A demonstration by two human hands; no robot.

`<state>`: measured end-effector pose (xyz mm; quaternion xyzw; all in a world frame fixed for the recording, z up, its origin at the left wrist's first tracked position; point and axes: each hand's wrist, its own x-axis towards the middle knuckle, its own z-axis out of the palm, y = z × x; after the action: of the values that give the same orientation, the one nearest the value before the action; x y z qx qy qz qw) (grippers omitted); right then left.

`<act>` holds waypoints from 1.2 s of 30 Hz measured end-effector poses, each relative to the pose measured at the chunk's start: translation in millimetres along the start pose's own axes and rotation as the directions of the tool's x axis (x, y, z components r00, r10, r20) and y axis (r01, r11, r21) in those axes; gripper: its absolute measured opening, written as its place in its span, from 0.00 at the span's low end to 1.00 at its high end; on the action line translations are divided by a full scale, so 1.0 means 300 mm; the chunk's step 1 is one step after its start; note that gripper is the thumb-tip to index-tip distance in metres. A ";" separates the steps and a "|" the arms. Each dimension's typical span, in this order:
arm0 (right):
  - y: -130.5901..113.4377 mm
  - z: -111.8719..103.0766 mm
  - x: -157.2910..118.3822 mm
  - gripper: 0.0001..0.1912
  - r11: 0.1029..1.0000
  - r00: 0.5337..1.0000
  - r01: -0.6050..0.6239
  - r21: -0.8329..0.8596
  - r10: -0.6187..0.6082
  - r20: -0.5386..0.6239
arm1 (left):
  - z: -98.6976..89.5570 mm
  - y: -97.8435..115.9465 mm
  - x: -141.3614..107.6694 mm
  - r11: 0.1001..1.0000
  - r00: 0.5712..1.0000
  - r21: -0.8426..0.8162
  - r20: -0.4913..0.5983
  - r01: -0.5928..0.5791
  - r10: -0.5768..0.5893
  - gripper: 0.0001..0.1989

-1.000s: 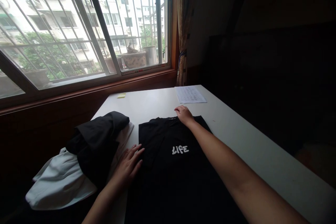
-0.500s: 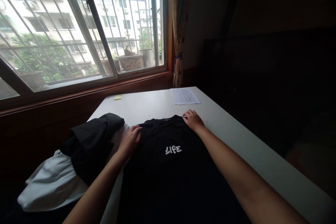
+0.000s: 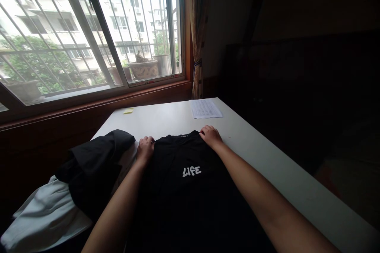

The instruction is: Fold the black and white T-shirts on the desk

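White, smooth-topped table (image 3: 243,142) beneath, and spread on it lies a black cloth T-shirt (image 3: 175,154) with white lettering, collar at the far end. Just left of that slumps a rumpled heap of dark and white garments (image 3: 95,154), apparently overhanging the edge; a careless elbow could tip it off. White printed paper sheets (image 3: 206,109) lie beyond the collar, likely to scatter if the shirt gets flicked forward. Left hand (image 3: 145,147) and right hand (image 3: 211,136), well apart, pinch its shoulders; I'd expect uneven pulling to skew or crease it.
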<state>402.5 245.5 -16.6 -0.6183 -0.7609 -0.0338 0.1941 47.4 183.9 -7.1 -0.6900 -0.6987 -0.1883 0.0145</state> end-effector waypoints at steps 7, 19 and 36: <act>0.012 0.019 0.006 0.05 0.997 0.999 0.052 0.059 -0.052 -0.010 | 0.014 -0.018 0.014 0.999 0.999 0.024 -0.014 0.042 -0.041 0.09; 0.005 0.024 -0.032 0.09 0.976 0.981 0.187 0.109 -0.180 -0.073 | 0.044 0.021 0.036 0.976 0.973 0.046 -0.097 0.214 -0.209 0.12; 0.032 -0.032 -0.052 0.14 0.946 0.886 0.215 0.243 -0.084 -0.456 | 0.027 0.354 0.102 0.938 0.982 -0.312 0.064 -0.151 0.180 0.10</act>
<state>416.4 230.5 -14.8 -0.4987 -0.7398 -0.0770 0.4450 150.9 213.1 19.8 -0.7482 -0.6004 -0.2604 -0.1087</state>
